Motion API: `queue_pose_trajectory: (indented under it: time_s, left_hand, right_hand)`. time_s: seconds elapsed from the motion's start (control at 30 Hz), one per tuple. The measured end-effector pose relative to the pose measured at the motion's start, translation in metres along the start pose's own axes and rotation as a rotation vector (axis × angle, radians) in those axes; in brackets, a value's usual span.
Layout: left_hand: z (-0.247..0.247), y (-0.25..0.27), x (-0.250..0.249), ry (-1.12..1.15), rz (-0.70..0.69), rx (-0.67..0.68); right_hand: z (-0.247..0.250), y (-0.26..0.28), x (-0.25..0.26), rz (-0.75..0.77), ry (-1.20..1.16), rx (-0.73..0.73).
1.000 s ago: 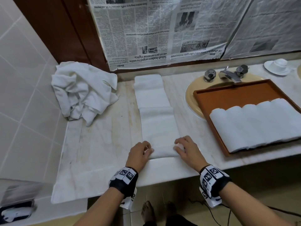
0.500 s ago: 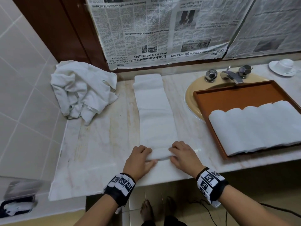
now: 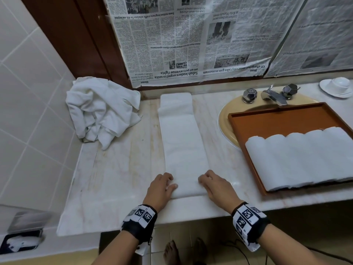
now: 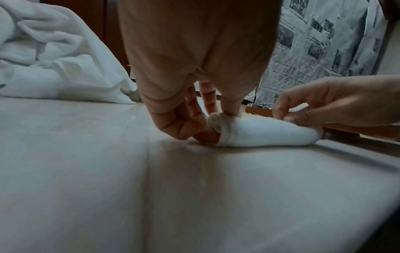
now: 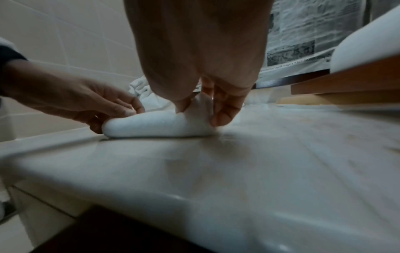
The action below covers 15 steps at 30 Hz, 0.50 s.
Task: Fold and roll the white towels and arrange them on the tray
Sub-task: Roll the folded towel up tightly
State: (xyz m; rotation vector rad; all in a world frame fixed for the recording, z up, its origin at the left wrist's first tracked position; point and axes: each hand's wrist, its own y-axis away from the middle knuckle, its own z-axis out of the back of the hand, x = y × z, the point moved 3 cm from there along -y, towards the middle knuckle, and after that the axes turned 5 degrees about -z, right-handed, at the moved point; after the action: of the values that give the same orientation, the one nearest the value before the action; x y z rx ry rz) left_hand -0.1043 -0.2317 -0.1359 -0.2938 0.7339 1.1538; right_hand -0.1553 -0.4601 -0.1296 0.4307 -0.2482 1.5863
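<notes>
A long folded white towel (image 3: 182, 142) lies on the marble counter (image 3: 118, 175), running from the back wall towards me. Its near end is rolled into a short roll (image 4: 264, 132) (image 5: 155, 125). My left hand (image 3: 162, 186) pinches the roll's left end, fingers and thumb curled round it (image 4: 194, 119). My right hand (image 3: 212, 185) grips the right end the same way (image 5: 218, 109). To the right, the brown tray (image 3: 286, 119) holds several rolled white towels (image 3: 299, 159) side by side.
A heap of crumpled white towels (image 3: 101, 109) sits in the back left corner against the tiled wall. The tray lies over a yellow sink (image 3: 227, 119) with a chrome tap (image 3: 273, 94). A white cup and saucer (image 3: 338, 86) stands at the far right. Newspaper (image 3: 191, 41) covers the wall behind.
Both hands have rolled the towel's near end away from me, so the roll has grown thicker. The view has shifted slightly.
</notes>
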Motion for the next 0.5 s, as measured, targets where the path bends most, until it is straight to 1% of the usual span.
queue_pose_trajectory:
  time_s: [0.07, 0.13, 0.23, 0.3, 0.4, 0.43, 0.5]
  left_hand:
    - [-0.004, 0.002, -0.002, -0.01, 0.022, 0.006]
    - [-0.007, 0.005, -0.004, -0.096, 0.017, -0.017]
    - [-0.013, 0.011, -0.007, -0.222, -0.106, -0.092]
    - [-0.016, 0.016, -0.007, -0.233, -0.189, -0.108]
    - [-0.015, 0.025, -0.009, -0.275, -0.267, -0.102]
    - [-0.014, 0.028, -0.01, -0.301, -0.285, -0.09]
    - [-0.015, 0.033, -0.007, -0.321, -0.278, -0.061]
  right_hand:
    - [-0.004, 0.004, 0.001, 0.066, 0.039, -0.027]
    - [-0.003, 0.009, 0.002, 0.125, 0.02, -0.041]
    - [-0.001, 0.016, 0.003, 0.171, 0.1, -0.011]
    - [-0.001, 0.016, 0.003, 0.143, 0.119, 0.011]
    - [0.0, 0.01, 0.005, 0.085, 0.037, 0.058]
    - [0.002, 0.008, 0.005, 0.063, 0.006, 0.082]
    - [0.005, 0.005, 0.003, 0.022, -0.094, 0.127]
